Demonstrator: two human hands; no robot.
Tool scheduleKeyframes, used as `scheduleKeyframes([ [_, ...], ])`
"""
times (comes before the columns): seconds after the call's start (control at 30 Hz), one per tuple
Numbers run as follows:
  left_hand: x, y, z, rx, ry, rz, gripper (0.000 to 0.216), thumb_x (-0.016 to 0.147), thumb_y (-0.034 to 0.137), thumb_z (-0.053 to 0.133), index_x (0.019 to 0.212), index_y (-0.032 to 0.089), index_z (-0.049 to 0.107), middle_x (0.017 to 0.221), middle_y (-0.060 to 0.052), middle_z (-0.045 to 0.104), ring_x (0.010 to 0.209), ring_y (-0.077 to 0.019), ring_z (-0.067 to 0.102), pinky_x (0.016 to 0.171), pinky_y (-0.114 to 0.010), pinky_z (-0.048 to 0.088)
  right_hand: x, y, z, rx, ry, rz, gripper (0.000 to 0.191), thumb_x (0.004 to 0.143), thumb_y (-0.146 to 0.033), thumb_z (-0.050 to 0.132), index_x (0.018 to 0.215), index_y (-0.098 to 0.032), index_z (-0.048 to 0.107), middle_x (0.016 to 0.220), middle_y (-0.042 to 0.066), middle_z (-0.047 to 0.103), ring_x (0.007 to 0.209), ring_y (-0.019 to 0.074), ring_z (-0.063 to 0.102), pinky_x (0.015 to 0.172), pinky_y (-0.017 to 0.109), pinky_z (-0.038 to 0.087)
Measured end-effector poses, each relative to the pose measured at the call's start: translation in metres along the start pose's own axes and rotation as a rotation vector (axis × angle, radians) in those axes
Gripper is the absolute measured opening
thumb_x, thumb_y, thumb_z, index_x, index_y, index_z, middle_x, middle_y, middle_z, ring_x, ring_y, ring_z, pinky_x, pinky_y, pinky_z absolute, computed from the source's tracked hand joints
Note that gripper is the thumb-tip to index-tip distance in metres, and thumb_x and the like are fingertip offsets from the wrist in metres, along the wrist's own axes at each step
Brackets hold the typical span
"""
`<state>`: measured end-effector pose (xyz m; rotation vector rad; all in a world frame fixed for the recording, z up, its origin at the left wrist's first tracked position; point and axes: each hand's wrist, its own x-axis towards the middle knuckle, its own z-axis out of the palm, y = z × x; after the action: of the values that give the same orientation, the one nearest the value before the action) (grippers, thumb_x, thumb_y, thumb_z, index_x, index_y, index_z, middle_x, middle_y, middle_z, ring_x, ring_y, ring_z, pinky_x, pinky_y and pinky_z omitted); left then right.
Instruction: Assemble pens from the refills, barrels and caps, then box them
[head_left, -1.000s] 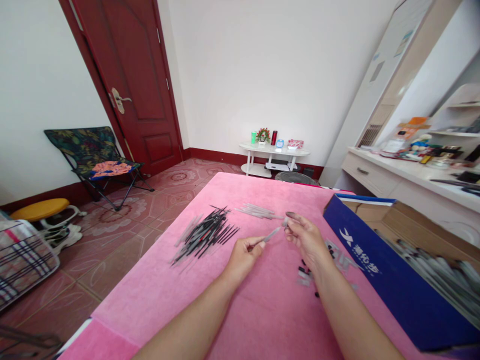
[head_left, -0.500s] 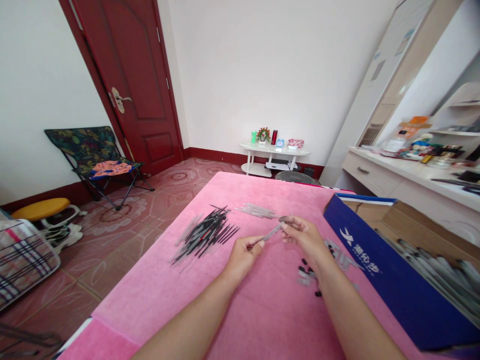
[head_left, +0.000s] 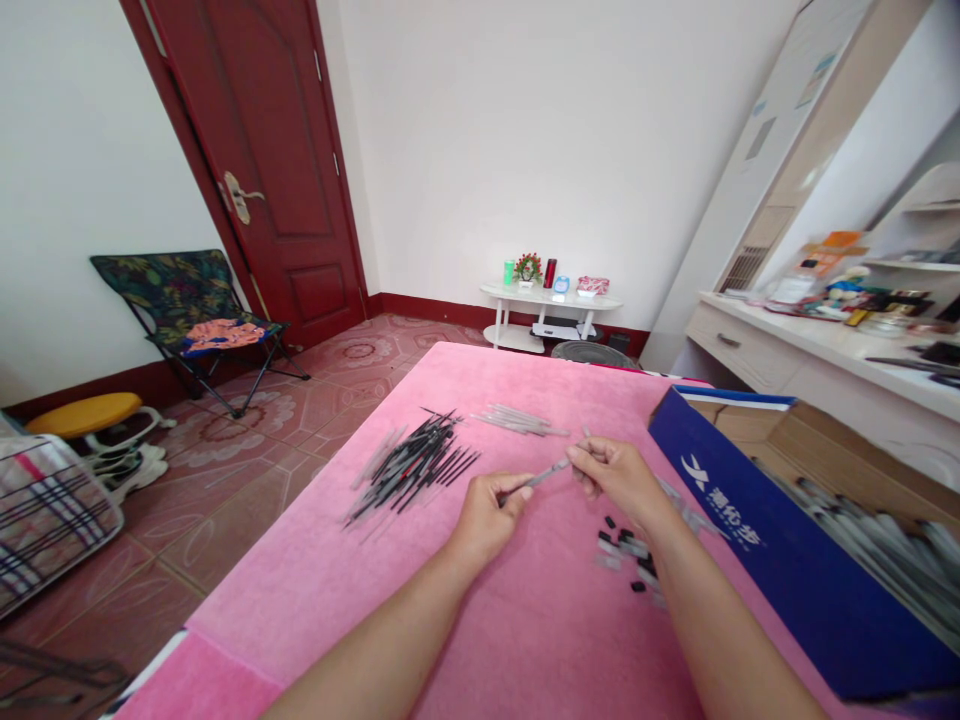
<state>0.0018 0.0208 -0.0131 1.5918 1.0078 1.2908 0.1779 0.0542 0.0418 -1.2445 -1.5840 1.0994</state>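
Observation:
A slim grey pen (head_left: pixel 545 476) slants between my two hands above the pink cloth. My left hand (head_left: pixel 486 518) is closed around its lower end. At the upper end, the closed fingers of my right hand (head_left: pixel 613 474) pinch the tip; whether they grip a separate small part there cannot be made out. To the left lies a heap of thin black and grey pen refills (head_left: pixel 420 462). Beyond my hands is a row of pale pen barrels (head_left: pixel 517 418). Small black and clear caps (head_left: pixel 626 548) lie beside my right forearm, which partly covers more clear pieces (head_left: pixel 694 510).
A blue cardboard box (head_left: pixel 739 540) holding many grey pens stands along the table's right side. The pink cloth (head_left: pixel 360 610) covers the table. Further off are a folding chair (head_left: pixel 187 290), a low white stand (head_left: pixel 551 298) and a cluttered white dresser (head_left: pixel 757 345).
My right hand has moved slightly right and down, and its fingers have shifted at the pen's end. The dark piece seen at its fingertips before no longer shows. My left hand stays nearly in place.

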Motion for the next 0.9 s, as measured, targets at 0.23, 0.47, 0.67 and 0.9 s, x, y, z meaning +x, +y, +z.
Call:
scheduleKeyframes([
  [0.23,0.000,-0.002,0.001,0.047,0.012,-0.015,0.027,0.076,0.024,0.049,0.093,0.014,0.067,0.086,-0.006,0.067,0.076,-0.0186,0.058,0.069,-0.028,0.044,0.000,-0.004,-0.010,-0.038,0.149,-0.031,0.033,0.066,-0.045,0.059,0.055,-0.015,0.051,0.043,-0.003,0.049,0.035,0.0058,0.040,0.035,0.018,0.032],
  [0.47,0.003,-0.009,0.001,-0.013,0.061,-0.090,0.026,0.074,0.026,0.051,0.090,0.014,0.067,0.083,-0.005,0.069,0.074,-0.0187,0.059,0.068,-0.029,0.044,0.001,0.023,-0.065,-0.315,0.195,0.124,0.023,0.061,-0.036,0.062,0.067,-0.014,0.061,0.047,-0.001,0.054,0.039,0.0087,0.045,0.036,0.019,0.032],
  [0.67,0.004,-0.009,-0.001,-0.026,0.082,-0.111,0.027,0.073,0.027,0.053,0.092,0.014,0.067,0.088,-0.006,0.068,0.079,-0.0200,0.060,0.071,-0.030,0.045,-0.002,0.037,-0.078,-0.494,0.061,0.231,0.021,0.064,-0.034,0.057,0.068,-0.016,0.065,0.044,-0.001,0.053,0.040,0.0100,0.047,0.040,0.020,0.033],
  [0.9,0.004,-0.011,-0.001,-0.024,0.086,-0.102,0.029,0.074,0.027,0.053,0.096,0.013,0.066,0.091,-0.007,0.068,0.083,-0.0204,0.060,0.075,-0.031,0.045,-0.004,0.043,-0.101,-1.042,0.202,0.381,0.018,0.056,-0.037,0.061,0.052,-0.019,0.061,0.055,0.008,0.061,0.048,0.0179,0.056,0.042,0.026,0.033],
])
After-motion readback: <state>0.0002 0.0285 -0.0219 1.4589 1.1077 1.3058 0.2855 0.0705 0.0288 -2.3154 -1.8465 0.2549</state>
